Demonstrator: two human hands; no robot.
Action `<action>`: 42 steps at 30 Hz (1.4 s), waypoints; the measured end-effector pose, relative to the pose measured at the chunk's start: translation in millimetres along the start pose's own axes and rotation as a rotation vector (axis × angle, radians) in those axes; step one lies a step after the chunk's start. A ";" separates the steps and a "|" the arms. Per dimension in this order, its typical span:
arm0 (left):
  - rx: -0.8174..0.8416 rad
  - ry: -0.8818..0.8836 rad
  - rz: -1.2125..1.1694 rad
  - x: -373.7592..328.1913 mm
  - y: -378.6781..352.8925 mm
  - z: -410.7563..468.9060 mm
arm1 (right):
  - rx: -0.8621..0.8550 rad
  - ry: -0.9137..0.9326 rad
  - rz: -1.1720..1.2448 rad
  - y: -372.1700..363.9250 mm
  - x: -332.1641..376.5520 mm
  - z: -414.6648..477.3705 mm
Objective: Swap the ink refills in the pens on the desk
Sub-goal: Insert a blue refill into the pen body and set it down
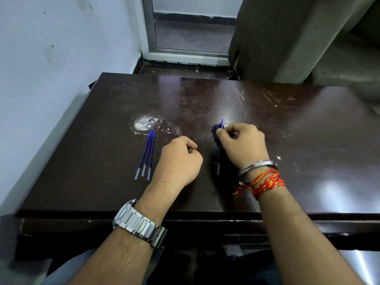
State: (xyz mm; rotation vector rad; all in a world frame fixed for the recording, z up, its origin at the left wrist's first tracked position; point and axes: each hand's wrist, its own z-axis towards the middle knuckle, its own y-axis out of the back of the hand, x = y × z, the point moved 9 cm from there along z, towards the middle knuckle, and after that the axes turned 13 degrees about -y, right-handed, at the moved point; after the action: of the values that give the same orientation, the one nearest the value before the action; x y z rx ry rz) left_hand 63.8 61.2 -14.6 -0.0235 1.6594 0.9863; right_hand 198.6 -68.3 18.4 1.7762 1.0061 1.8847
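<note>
closest to us, at the near edge of the bench [308, 140], both forearms reach in, a steel watch [139, 223] on the left wrist, a steel bangle [257, 166] and red thread [269, 183] on the right. a little further on, our left hand [181, 159] rests on the wood with its grip curled tight, thumb against forefinger; we see nothing in it. just left of it three blue refills [146, 155] lie side by side, touching, tips pointing away.

our right hand [241, 145] has its grip pinching the far end of the dark blue pens [216, 133], which lie bunched under the palm. one more refill [218, 161] runs along their left side, its tip poking out beyond the fingers. how many pens there are we cannot tell.

we judge the risks so: the thin refill could bend or slip if pulled one-handed, the round refills could roll on this glossy top, and used and fresh ones look alike, so they could get mixed.

beyond lie a white scuff [144, 122], then the window [191, 27] and curtain [267, 38].
</note>
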 end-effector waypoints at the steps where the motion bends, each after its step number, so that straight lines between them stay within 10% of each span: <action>1: 0.006 -0.005 0.014 -0.5 -1.1 -0.4 | -0.001 0.017 -0.033 -3.4 2.3 -1.1; 21: 0.093 -0.034 0.068 -4.0 -9.8 -1.7 | -0.058 0.130 -0.014 -6.7 17.1 -11.7; 32: -0.190 -0.002 0.271 -1.4 40.8 -3.8 | -0.055 0.140 0.070 -0.5 21.6 -17.2; 42: -0.148 0.197 0.463 26.3 69.6 -2.7 | 0.150 0.315 -0.395 -52.1 35.0 -43.0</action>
State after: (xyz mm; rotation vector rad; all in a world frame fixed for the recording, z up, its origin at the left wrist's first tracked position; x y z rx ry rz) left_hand 18.1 116.7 4.6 0.1771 1.8079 1.4956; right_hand 141.1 -19.4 8.6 1.2480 1.5197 1.8993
